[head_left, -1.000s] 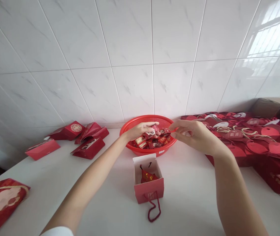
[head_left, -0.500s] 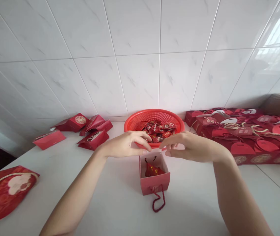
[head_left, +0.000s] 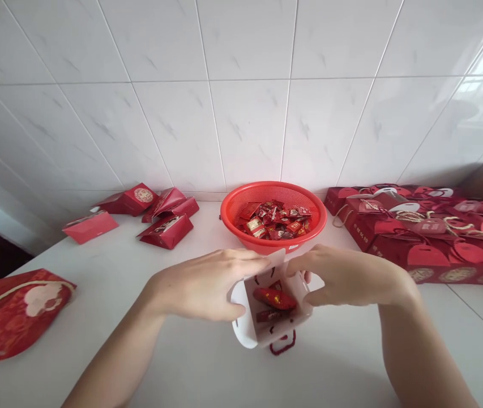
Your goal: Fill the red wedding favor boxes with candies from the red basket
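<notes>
A small red gift box [head_left: 281,330] with a white inside stands with its top open on the counter, its left flap folded outward. Wrapped candies [head_left: 275,298] in red and gold lie in it, and a dark red cord handle [head_left: 284,347] hangs at the front. At the box's left side is my left hand [head_left: 207,283], thumb by the left flap and fingers along the back edge. My right hand [head_left: 343,277] grips the right wall between thumb and curled fingers. Just behind, a red plastic basket [head_left: 320,221] holds many wrapped candies.
Several closed red gift boxes [head_left: 436,266] are packed together at the right. More red boxes [head_left: 137,198] lie at the back left by the tiled wall [head_left: 245,124]. A red patterned bag [head_left: 7,317] with a cream cord rests at the left edge of the white counter [head_left: 199,362].
Both my hands have come down and nearer onto the box. Its left flap now folds outward, and more of its white inside and the candies shows. The view has shifted slightly.
</notes>
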The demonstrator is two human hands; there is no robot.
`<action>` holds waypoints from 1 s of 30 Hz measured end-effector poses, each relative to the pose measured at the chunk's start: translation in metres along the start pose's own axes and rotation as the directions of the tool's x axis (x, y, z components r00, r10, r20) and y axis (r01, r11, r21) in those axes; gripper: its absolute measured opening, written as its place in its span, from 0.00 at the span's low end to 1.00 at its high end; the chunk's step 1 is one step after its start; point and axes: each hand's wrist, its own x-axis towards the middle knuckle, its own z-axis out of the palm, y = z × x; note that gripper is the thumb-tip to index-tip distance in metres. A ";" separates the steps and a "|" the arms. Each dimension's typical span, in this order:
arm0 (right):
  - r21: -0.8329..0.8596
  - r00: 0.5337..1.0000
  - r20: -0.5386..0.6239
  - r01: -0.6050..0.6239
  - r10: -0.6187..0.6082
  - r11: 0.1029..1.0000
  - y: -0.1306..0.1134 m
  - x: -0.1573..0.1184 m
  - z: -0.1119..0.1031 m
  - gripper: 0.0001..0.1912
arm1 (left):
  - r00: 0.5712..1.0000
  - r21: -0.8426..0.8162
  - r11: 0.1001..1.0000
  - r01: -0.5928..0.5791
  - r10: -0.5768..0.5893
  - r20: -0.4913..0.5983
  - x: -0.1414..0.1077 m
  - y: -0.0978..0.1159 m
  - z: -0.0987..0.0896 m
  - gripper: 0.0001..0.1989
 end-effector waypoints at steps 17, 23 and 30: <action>0.075 0.945 0.285 -0.190 0.162 0.979 0.007 0.000 -0.021 0.12 | 0.998 0.005 0.998 -0.059 0.060 -0.025 0.017 -0.009 -0.003 0.40; 0.098 0.921 0.302 -0.286 0.245 0.953 0.024 0.001 -0.016 0.30 | 1.000 0.001 1.000 0.009 -0.009 -0.005 0.018 -0.016 -0.003 0.37; -0.015 0.891 0.273 -0.373 0.363 0.928 0.021 0.011 -0.007 0.19 | 0.996 -0.098 0.991 -0.086 0.086 -0.006 0.022 -0.010 -0.003 0.17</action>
